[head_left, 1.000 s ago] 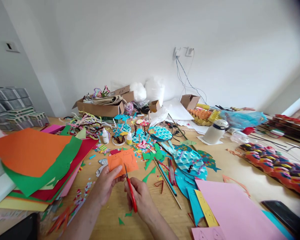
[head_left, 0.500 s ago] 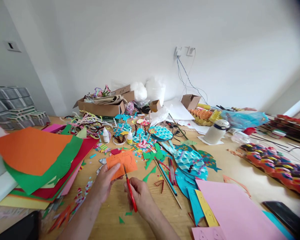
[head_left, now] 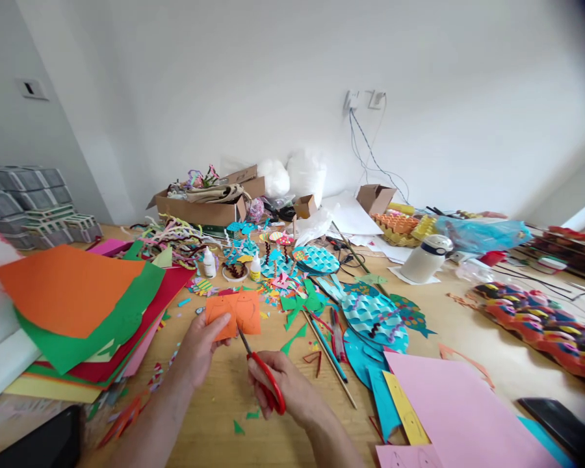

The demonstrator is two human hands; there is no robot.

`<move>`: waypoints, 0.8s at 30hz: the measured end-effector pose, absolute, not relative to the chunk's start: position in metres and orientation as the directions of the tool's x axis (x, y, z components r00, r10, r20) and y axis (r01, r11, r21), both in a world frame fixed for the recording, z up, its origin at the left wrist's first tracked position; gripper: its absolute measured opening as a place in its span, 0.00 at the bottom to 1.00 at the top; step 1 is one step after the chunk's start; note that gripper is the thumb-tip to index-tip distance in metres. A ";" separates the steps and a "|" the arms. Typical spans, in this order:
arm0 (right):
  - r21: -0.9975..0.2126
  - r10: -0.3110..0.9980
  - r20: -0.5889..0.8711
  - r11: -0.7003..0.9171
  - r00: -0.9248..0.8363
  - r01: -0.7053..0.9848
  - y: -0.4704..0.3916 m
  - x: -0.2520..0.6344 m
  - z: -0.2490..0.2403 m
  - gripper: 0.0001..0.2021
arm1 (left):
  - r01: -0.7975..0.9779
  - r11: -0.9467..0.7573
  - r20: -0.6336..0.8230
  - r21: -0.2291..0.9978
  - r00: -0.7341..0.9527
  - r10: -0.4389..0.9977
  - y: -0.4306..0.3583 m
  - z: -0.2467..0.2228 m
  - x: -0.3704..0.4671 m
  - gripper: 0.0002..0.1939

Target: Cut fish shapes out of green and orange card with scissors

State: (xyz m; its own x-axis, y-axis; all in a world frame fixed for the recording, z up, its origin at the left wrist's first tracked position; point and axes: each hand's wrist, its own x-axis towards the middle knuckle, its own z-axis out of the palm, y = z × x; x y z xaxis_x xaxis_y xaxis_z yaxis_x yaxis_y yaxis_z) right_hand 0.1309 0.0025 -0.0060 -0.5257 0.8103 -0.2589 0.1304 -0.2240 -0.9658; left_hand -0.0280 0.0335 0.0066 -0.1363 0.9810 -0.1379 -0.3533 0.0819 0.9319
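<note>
My left hand pinches a small piece of orange paper by its left part, thumb on top. Curved pencil outlines show on the paper, and a cut runs into it from the lower edge. Red-handled scissors sit in my right hand, fingers through and around the handles. Their dark blades point up and left, with the tips at the paper's lower edge. Green paper scraps lie on the table below my hands. White glue bottles stand beyond the orange paper.
Stacked coloured sheets lie at left, with a dark phone in front. Pink paper and blue paper fish are at right. Pencils lie near my right hand. A cardboard box and white jar stand farther back.
The scissors have turned and drawn back slightly to the lower right, their handles showing wider. The orange paper has been tilted and shifted a little left. The view has swung slightly.
</note>
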 end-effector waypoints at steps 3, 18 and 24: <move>-0.971 0.804 -0.238 -0.214 -0.545 0.109 0.003 0.136 -0.002 0.21 | -0.316 0.061 -0.117 0.947 -0.163 0.980 0.035 0.006 -0.031 0.10; -0.973 0.869 -0.211 -0.146 -0.448 0.176 0.004 0.129 -0.008 0.17 | -0.419 0.136 -0.175 0.898 -0.056 0.983 0.028 0.009 -0.019 0.14; -0.975 0.880 -0.209 -0.152 -0.426 0.164 0.004 0.128 -0.010 0.17 | -0.431 0.161 -0.177 0.888 0.004 0.984 0.027 0.006 -0.016 0.12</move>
State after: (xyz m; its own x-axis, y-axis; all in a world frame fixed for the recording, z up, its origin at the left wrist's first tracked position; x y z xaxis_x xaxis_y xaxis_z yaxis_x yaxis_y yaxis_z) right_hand 0.1282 0.0044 -0.0095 -0.4263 0.8801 -0.2091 0.1636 -0.1524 -0.9747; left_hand -0.0165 0.0272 0.0059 0.0035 0.9842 -0.1771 -0.4307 0.1613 0.8880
